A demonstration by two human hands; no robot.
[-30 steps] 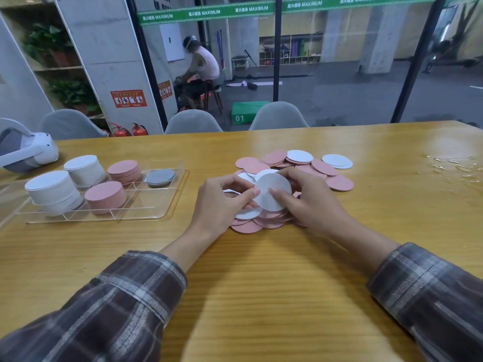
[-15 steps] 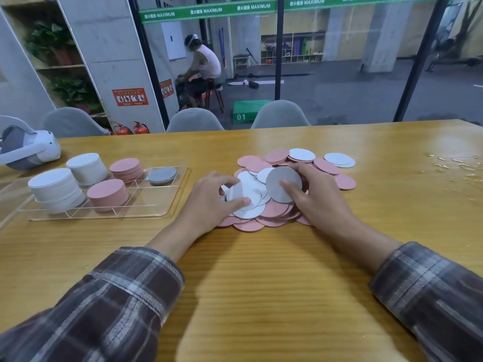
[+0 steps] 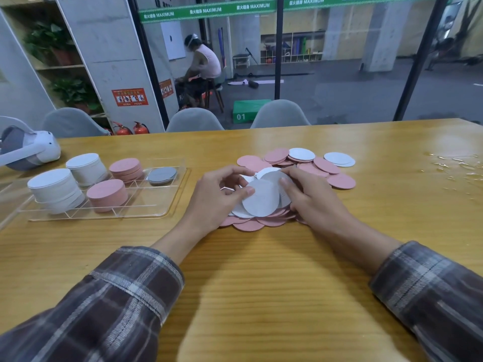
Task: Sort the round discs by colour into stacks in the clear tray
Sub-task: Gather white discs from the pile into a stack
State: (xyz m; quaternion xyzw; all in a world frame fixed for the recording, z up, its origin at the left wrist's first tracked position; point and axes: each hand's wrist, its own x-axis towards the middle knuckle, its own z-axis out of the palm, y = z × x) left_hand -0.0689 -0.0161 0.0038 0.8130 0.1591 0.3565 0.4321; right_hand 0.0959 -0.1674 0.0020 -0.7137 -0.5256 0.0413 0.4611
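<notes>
Head view: I see left hand (image 3: 217, 199) and right hand (image 3: 311, 197) both pinching a grey disc (image 3: 261, 198) over the loose pile (image 3: 326, 167), mid-table. Picking step. Next, I reckon: carry it left to the grey stack (image 3: 162, 175) in the clear tray (image 3: 172, 205).

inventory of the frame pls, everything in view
clear tray: one, transparent, left on table
white stacks: two, tray's left end
pink stacks: two, middle of tray
grey stack: one, tray's far right compartment
loose discs: many, pink and white, heap at table centre
grey discs: two, pale grey, held over the heap
headset: one, white, table's far left
chairs: three, grey, behind table
fire extinguishers: two, red, behind chairs
green box: one, marked 01, behind chairs
seated person: one, background
left hand: pinches grey discs
right hand: pinches grey discs
</notes>
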